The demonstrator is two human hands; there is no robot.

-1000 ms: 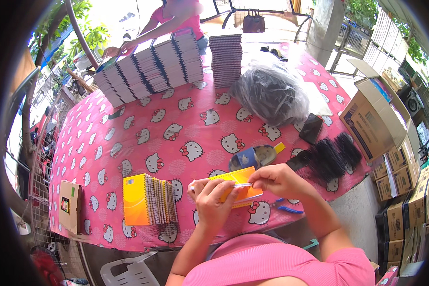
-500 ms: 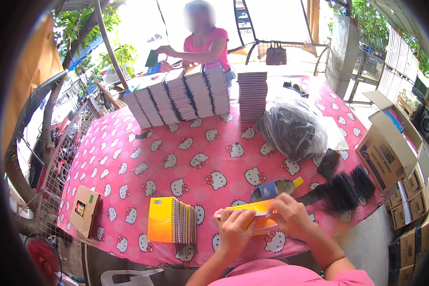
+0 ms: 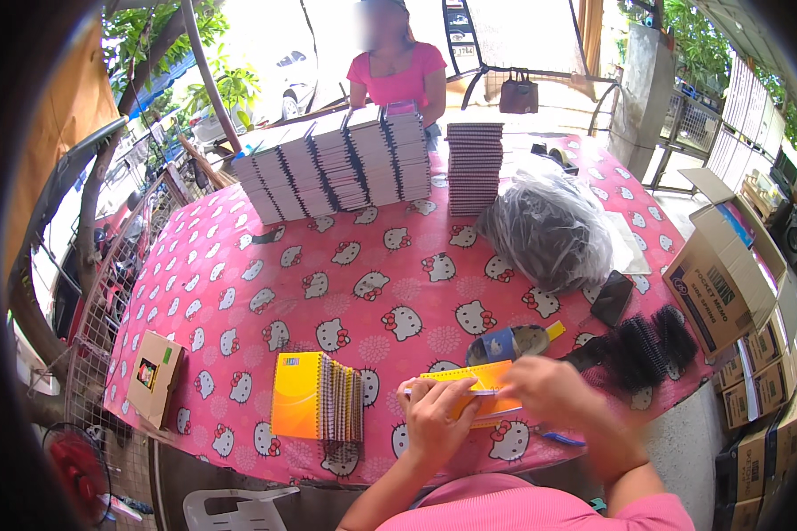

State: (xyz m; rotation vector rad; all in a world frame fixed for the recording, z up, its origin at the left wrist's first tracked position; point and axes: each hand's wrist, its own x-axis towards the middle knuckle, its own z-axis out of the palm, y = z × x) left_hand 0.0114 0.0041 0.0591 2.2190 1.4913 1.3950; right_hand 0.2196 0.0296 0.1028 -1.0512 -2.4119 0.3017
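Observation:
My left hand [image 3: 439, 412] is closed on the left part of a yellow-orange notebook [image 3: 491, 405], which lies near the front of the table with a row of punched holes along its upper edge. My right hand [image 3: 549, 389] is at the notebook's right end, its fingers smeared by motion. Just below that wrist, a blue-handled tool [image 3: 562, 439] rests on the cloth. A stack of yellow spiral notebooks [image 3: 314, 396] stands to the left. Beyond my hands sits a blue-and-grey oval object [image 3: 507, 348] with a yellow tip. Black spiral coils [image 3: 638, 354] lie in a heap to the right.
Tall stacks of spiral-bound books [image 3: 336, 168] and a narrower stack [image 3: 475, 168] line the far side. A grey plastic bag [image 3: 547, 232], dark phone [image 3: 611, 299] and open carton [image 3: 722, 279] are at right; a small cardboard box [image 3: 156, 379] is left. A person [image 3: 398, 75] stands opposite.
My right hand has shifted slightly right and up, uncovering more of the blue-handled tool. My left hand stays on the notebook. The person opposite has lowered the outstretched arm and straightened.

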